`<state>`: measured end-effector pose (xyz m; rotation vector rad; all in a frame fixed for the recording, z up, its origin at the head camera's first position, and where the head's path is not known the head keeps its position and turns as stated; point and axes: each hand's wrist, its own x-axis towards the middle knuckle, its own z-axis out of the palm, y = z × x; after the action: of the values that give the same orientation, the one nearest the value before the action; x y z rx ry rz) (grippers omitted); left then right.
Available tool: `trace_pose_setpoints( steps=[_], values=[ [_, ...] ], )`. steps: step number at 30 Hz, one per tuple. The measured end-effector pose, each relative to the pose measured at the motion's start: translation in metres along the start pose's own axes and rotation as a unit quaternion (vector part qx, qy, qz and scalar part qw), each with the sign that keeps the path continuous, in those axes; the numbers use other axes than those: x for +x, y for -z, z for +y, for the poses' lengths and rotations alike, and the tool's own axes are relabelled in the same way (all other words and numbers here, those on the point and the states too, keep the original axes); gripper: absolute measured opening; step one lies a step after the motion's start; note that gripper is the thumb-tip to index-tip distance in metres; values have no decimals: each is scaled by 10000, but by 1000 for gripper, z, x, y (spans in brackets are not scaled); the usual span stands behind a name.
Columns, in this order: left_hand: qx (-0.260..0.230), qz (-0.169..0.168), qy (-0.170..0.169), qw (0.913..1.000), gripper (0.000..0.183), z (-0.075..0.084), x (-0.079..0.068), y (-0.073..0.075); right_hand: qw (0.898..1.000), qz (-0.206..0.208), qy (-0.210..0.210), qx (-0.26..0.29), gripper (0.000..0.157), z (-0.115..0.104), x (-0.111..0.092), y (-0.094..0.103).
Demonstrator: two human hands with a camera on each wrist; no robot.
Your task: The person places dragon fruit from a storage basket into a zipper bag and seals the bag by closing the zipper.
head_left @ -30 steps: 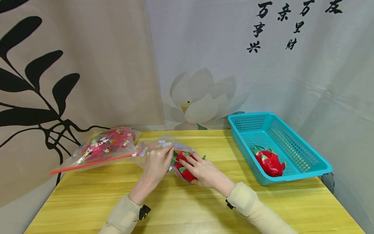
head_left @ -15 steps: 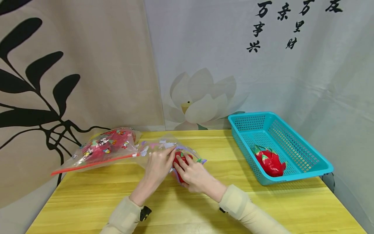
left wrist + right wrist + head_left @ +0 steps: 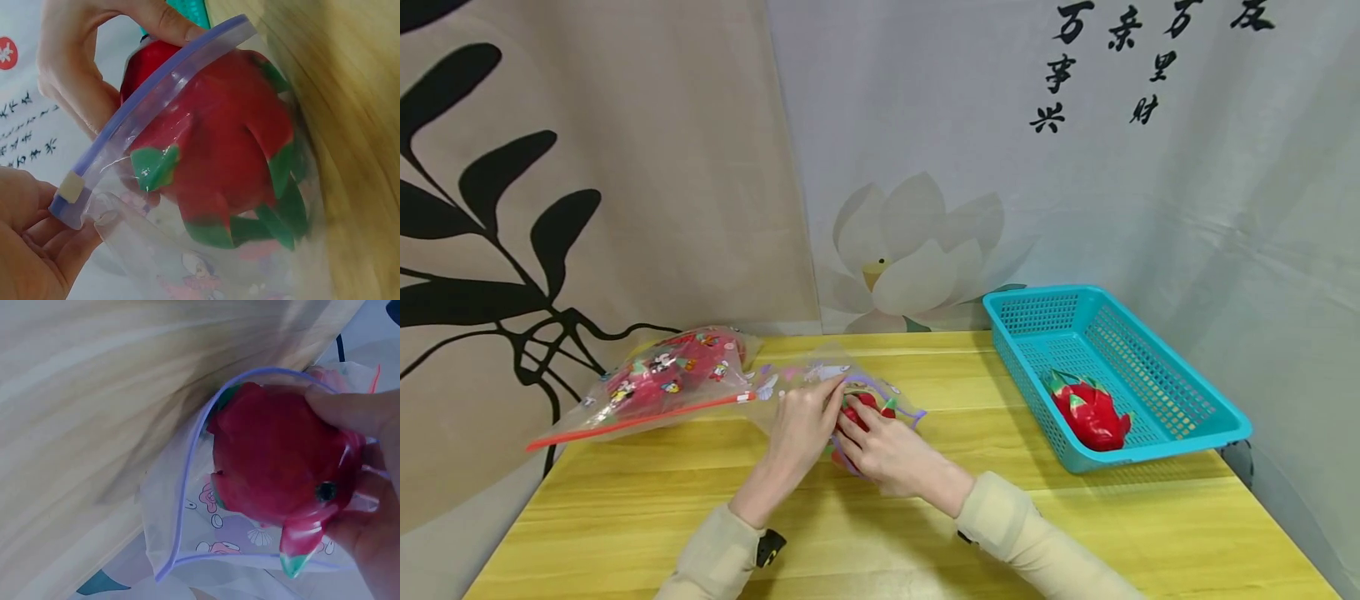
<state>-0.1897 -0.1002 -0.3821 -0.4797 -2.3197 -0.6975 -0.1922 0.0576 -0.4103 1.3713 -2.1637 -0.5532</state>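
A red dragon fruit with green tips (image 3: 269, 450) is mostly inside a clear zip bag with a purple seal (image 3: 153, 81). My right hand (image 3: 891, 450) grips the fruit at the bag's mouth, thumb on one side and fingers on the other in the right wrist view. On the left of the mouth, my left hand (image 3: 801, 421) pinches the bag's edge near the pale slider (image 3: 70, 187). Through the film in the left wrist view, the fruit's green tips point into the bag. Part of the fruit is hidden behind my right hand in the head view.
A turquoise basket (image 3: 1180, 457) stands at the table's right, with another dragon fruit (image 3: 1090, 412) in it. Back left lies a filled clear bag with a red seal (image 3: 681, 375), next to the purple-sealed bag. A printed curtain (image 3: 700, 167) hangs behind the wooden table (image 3: 1075, 533).
My right hand has moved left with the dragon fruit, pushing it deeper into the bag. The left hand has kept its place at the bag's edge.
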Motion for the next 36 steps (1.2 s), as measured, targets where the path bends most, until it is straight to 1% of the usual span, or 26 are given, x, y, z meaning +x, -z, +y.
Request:
trace_pose_setpoints(
  steps=[4,6,9,10,15,22,24,26,29,32,36],
  values=[
    [-12,-8,26,10000,18,-1,-2,0,9991,-185,292,-250,67,0,1,0],
    [-32,42,29,10000,18,-2,-3,-1,9979,-243,420,-418,71,0,2,0],
    [-80,164,28,9998,17,-4,-3,-1,9972,-226,491,-524,74,0,2,-1],
    [-82,212,23,9997,16,-5,-3,-1,9971,-196,489,-545,73,0,1,-1],
    [-37,307,10,9995,17,-6,-2,1,9992,-29,279,-278,67,2,1,-3],
    [33,409,-42,9992,17,-5,1,4,9999,-102,46,-28,69,4,1,-1],
    [86,478,-66,9988,16,-4,2,4,9999,-80,-85,22,65,4,1,-1],
    [99,501,-82,9987,14,-4,1,4,9995,-46,-302,120,65,4,2,-2],
    [107,471,-92,9988,13,-2,1,4,9959,115,-799,410,66,5,3,-7],
    [106,405,-92,9991,13,0,-1,5,9870,351,-1354,786,69,5,5,-13],
    [56,390,-71,9992,12,3,-2,5,9706,599,-2031,1145,68,4,8,-19]
  ],
)
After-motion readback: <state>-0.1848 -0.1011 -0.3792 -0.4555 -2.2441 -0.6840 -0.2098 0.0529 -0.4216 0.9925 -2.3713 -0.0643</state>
